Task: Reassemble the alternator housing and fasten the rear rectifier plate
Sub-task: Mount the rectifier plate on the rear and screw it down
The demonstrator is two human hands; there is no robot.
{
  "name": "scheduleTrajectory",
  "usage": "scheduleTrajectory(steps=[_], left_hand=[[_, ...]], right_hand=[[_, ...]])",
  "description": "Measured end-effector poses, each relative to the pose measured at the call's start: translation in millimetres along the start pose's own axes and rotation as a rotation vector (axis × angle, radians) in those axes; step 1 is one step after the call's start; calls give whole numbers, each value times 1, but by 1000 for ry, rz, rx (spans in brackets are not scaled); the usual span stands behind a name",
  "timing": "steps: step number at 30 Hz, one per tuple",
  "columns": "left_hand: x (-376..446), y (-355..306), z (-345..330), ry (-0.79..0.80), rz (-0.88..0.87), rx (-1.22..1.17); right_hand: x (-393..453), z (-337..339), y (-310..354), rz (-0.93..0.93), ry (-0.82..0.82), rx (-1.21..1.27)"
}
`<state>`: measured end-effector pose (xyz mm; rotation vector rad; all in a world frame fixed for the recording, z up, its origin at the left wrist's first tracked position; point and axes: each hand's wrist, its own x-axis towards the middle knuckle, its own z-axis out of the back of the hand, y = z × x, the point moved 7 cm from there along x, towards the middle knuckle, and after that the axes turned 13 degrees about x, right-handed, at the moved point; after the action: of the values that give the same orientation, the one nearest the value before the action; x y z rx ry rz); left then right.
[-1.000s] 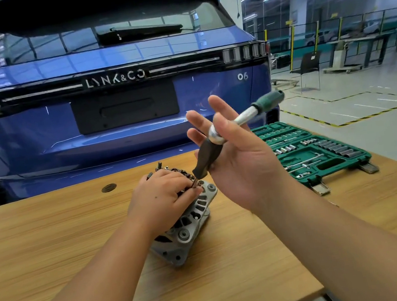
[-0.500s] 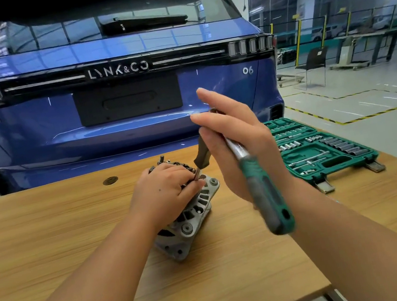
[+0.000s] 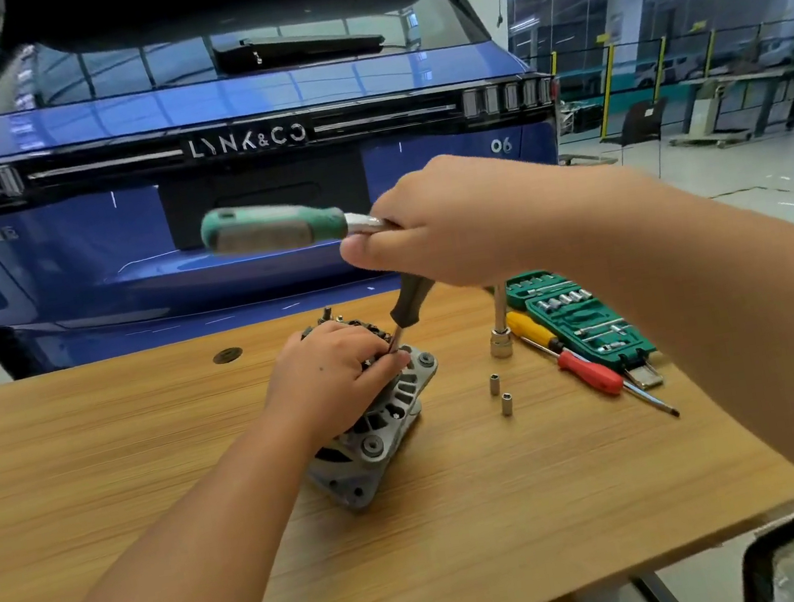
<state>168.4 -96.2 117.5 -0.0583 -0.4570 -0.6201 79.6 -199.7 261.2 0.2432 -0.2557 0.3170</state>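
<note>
The right hand (image 3: pixel 431 233) is curled round the head of a ratchet (image 3: pixel 279 225), its green handle swung out to the left and its dark driver shaft angling down to the alternator (image 3: pixel 379 428) in the middle of the table (image 3: pixel 96 452). The left hand (image 3: pixel 339 377) grips the alternator's top, steadying it. The cast housing looks heavy, rigid and unlikely to slip; holding its rim seems best. The fastener and rectifier plate are hidden under the fingers.

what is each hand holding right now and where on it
The right hand grips the ratchet wrench near its head, green handle sticking out free. The left hand rests on top of the alternator, fingers at the driver tip.
</note>
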Motion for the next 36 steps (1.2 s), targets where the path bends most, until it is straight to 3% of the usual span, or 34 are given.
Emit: scheduleTrajectory(steps=[3,7,9,12,15,18,20,22,24,26,28,31,34,36], left_hand=[[0,-2,-1,31,-9,-2],[0,-3,2,31,6,-15],[0,-3,4,22,14,-24],[1,-3,5,11,16,-25],[1,-3,3,4,22,-40],[1,-1,5,-31,31,-54],[1,-1,5,-35,42,-65],[1,-1,5,-39,53,-62],[2,-2,5,-43,61,-55],[1,-4,7,-28,75,-62],[1,1,4,-5,105,-130],[-3,13,-6,67,236,-354],[-5,0,7,15,123,-253],[-6,-8,11,26,51,-178]], right_hand=[[9,-8,-16,-107,86,458],[13,-33,-38,-235,95,1377],[11,-48,-49,-234,20,1818],[5,-74,-62,-184,-229,2310],[-6,-83,-66,8,-370,2446],[-14,-82,-61,284,-288,2341],[-19,-78,-58,378,-346,2174],[-26,-68,-61,389,-633,1761],[-39,-51,-56,422,-933,1165],[-46,-39,-43,448,-1019,727],[-45,-29,-29,428,-945,446],[-29,-21,-22,184,-653,151],[-17,-8,-20,-17,-445,-100],[-9,-2,-16,-88,-338,-124]])
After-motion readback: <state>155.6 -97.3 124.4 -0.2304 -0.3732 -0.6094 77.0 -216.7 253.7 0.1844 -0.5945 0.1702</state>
